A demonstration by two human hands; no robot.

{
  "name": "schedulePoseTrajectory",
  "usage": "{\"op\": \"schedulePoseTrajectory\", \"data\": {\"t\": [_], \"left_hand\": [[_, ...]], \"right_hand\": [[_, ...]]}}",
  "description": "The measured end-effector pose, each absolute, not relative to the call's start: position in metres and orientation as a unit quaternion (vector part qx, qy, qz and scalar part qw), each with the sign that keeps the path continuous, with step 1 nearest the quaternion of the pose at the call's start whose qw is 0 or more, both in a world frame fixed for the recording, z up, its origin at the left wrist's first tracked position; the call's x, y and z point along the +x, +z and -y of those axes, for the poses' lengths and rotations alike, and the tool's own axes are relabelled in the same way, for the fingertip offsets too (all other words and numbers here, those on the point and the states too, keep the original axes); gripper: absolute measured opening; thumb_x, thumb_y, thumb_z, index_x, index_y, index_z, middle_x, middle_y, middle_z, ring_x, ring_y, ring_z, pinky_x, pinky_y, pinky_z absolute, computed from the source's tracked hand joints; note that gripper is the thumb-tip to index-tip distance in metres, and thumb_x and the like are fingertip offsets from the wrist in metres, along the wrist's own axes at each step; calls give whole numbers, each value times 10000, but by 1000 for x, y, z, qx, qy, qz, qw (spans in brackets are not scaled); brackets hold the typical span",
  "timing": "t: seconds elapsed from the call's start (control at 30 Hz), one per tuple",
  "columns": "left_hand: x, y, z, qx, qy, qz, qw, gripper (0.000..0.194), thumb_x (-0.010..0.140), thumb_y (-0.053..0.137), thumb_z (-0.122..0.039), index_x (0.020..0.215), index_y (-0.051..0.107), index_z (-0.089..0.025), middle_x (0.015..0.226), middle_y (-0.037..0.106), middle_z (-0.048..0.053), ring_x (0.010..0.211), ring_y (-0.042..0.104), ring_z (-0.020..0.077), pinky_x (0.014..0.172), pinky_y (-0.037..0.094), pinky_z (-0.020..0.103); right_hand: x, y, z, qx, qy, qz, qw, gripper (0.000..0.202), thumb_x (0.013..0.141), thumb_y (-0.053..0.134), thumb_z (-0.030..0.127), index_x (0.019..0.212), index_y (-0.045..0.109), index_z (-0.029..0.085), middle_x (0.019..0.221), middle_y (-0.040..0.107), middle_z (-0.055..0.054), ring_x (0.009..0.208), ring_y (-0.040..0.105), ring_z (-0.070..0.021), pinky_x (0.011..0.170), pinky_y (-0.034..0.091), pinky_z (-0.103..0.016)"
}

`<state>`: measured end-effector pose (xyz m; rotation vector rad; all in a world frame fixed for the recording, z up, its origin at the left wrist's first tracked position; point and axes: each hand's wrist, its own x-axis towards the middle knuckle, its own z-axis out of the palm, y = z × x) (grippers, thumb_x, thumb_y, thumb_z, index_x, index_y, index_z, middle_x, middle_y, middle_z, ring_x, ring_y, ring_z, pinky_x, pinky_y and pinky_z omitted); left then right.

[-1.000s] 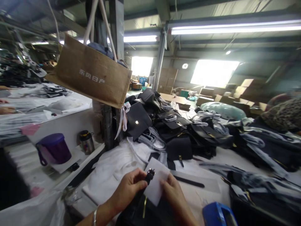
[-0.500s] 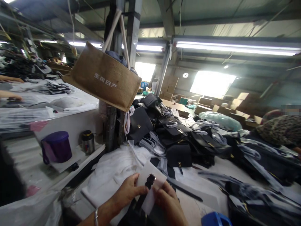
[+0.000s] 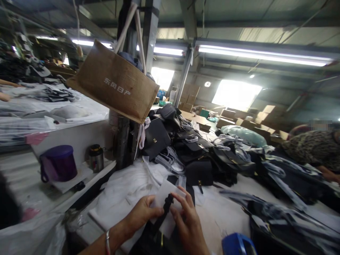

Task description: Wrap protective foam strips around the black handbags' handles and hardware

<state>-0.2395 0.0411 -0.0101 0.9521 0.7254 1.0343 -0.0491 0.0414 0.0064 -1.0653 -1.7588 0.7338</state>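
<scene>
A white sheet (image 3: 165, 226) lies between my hands, with a black strap and its buckle (image 3: 168, 203) over it. My left hand (image 3: 142, 214) pinches the sheet's left edge and the strap between thumb and fingers. On the right, my right hand (image 3: 187, 219) has its thumb and index finger at the buckle end, its other fingers along the sheet's right side. Below them is a black bag (image 3: 148, 239), partly hidden by my hands and the sheet.
Black bags (image 3: 199, 173) are heaped ahead and to the right. A brown bag (image 3: 114, 83) hangs from a post. At left stand a purple container (image 3: 62, 164) and a flask (image 3: 96, 159). A blue object (image 3: 237, 244) sits lower right. People are at both sides.
My right hand has shifted its fingers up onto the buckle end of the strap. My left hand keeps its grip. The view has turned slightly.
</scene>
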Motion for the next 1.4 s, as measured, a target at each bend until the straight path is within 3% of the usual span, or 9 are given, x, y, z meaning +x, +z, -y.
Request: {"op": "schedulePoseTrajectory", "data": {"t": [0.07, 0.37, 0.53, 0.73, 0.93, 1.23, 1.4], "left_hand": [[-242, -11, -43, 442, 464, -325, 695, 388, 715, 799, -268, 1067, 709, -132, 897, 735, 78, 897, 674, 256, 815, 498, 325], [-266, -11, -46, 461, 391, -358, 711, 343, 667, 823, -251, 969, 741, -109, 891, 740, 83, 746, 647, 183, 676, 463, 250], [-269, -12, -47, 469, 387, -346, 714, 338, 689, 803, -263, 982, 739, -108, 827, 729, 68, 790, 651, 197, 710, 464, 252], [-263, -10, -46, 472, 370, -354, 718, 305, 678, 774, -202, 963, 729, -103, 824, 719, 61, 697, 620, 152, 645, 434, 220], [-258, -10, -40, 449, 384, -352, 726, 280, 673, 753, -182, 937, 714, -97, 846, 706, 66, 680, 601, 143, 626, 413, 214], [-246, -5, -30, 433, 438, -383, 688, 361, 672, 758, -190, 1018, 695, -107, 873, 720, 65, 790, 634, 199, 698, 465, 257], [-242, -5, -29, 457, 457, -376, 664, 368, 705, 755, -259, 1028, 675, -101, 836, 700, 66, 808, 635, 227, 731, 481, 297]], "right_hand": [[-48, 6, -44, -421, 294, 733, 446, 286, 926, 532, 300, 1183, 658, 317, 1431, 446, -67, 1279, 475, -285, 905, 526, -347], [-51, 6, -49, -394, 371, 706, 457, 250, 961, 486, 307, 1141, 660, 298, 1333, 532, -55, 1239, 503, -254, 1021, 442, -370], [-50, 15, -43, -374, 450, 699, 411, 294, 939, 491, 269, 1192, 637, 297, 1305, 566, -40, 1181, 548, -250, 913, 496, -317], [-56, 8, -47, -425, 363, 702, 442, 230, 944, 489, 316, 1081, 662, 252, 997, 685, -33, 908, 632, -208, 797, 480, -277], [-60, 1, -46, -465, 343, 668, 469, 277, 950, 494, 410, 1103, 652, 243, 1004, 694, -43, 909, 627, -214, 805, 466, -281], [-51, 1, -36, -472, 520, 564, 435, 535, 906, 446, 649, 983, 721, 196, 864, 677, -76, 819, 606, -253, 665, 482, -305], [-53, -3, -42, -444, 580, 524, 438, 409, 779, 694, 587, 849, 692, 185, 809, 646, -39, 755, 574, -198, 667, 469, -274]]}}
